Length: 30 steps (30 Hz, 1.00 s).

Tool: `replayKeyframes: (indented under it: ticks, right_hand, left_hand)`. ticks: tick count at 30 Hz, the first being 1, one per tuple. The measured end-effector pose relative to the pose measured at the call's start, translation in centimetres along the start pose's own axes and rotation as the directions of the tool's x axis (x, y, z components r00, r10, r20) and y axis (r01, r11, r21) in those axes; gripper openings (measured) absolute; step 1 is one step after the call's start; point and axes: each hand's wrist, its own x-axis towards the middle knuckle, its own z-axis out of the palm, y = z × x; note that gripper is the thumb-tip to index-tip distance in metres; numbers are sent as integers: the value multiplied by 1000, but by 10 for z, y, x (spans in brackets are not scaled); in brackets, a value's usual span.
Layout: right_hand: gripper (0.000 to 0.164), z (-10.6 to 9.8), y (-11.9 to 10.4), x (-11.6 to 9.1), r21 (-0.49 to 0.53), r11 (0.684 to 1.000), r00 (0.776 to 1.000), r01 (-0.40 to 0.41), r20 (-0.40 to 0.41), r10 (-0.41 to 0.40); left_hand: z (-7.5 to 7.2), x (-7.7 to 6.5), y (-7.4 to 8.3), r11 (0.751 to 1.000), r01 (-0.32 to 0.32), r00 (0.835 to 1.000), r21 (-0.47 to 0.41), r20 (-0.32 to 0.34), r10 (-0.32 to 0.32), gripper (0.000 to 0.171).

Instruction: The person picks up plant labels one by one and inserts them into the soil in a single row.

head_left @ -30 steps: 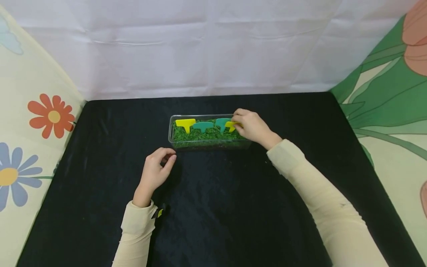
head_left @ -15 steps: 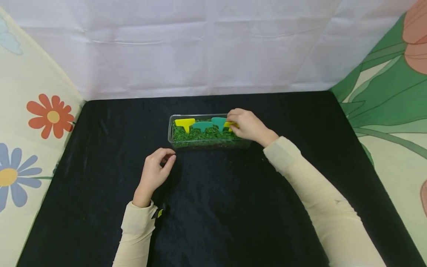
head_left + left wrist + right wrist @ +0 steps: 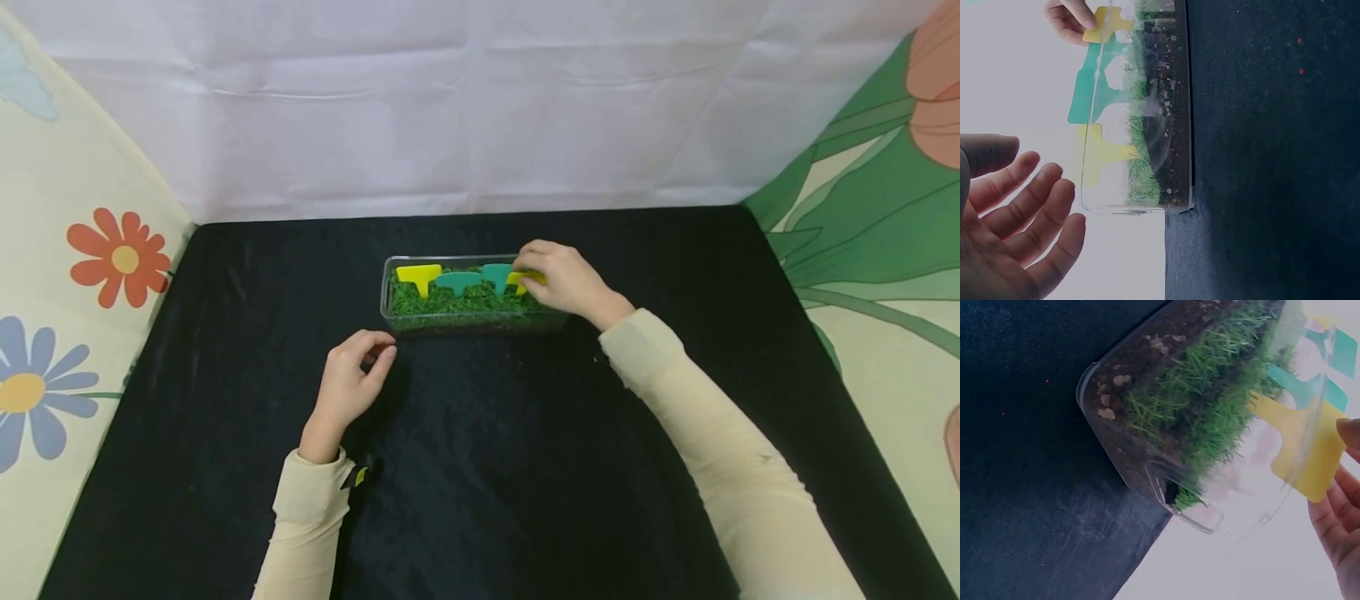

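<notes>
A clear plastic box (image 3: 480, 317) on the black table holds dark soil and green grass (image 3: 468, 304). A row of T-shaped plant labels stands in the grass: a yellow label (image 3: 417, 273) at the left, a teal label (image 3: 457, 279), another teal label (image 3: 497, 273), and a yellow plant label (image 3: 1316, 450) at the right. My right hand (image 3: 562, 279) pinches this right yellow label between thumb and fingers, its stem down in the grass. My left hand (image 3: 354, 375) holds nothing; its fingers are loosely bent just in front of the box's left corner (image 3: 1172, 206).
Black cloth (image 3: 450, 467) covers the table. A white sheet (image 3: 465, 108) hangs behind it, and flower-printed panels (image 3: 82, 250) stand at both sides. A small dark strap with a yellow spot (image 3: 360, 477) is at the left cuff.
The right hand shifted slightly left with the yellow label, then slightly back right, keeping its pinch. The teal label beside it leaned a little the same way. The left hand has not moved.
</notes>
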Motion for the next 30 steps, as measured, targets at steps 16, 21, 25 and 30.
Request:
replayKeyframes:
  ticks: [16, 21, 25, 30]
  right_hand:
    - [5, -7, 7, -18, 46, 999, 960, 10, -280, 3]
    - [4, -7, 4, -27, 52, 999, 956, -14, -292, 28]
    - [4, -6, -3, -39, 63, 998, 959, -12, -283, 29]
    - [4, -3, -12, -58, 71, 997, 965, -31, -259, 48]
  left_hand:
    - [1, 12, -4, 1000, -18, 1000, 17, -10, 18, 8]
    - [0, 15, -4, 1000, -20, 1000, 13, -6, 20, 6]
    - [0, 15, -2, 1000, -24, 1000, 14, -2, 24, 3]
    - [4, 13, 0, 999, -36, 999, 22, 5, 36, 7]
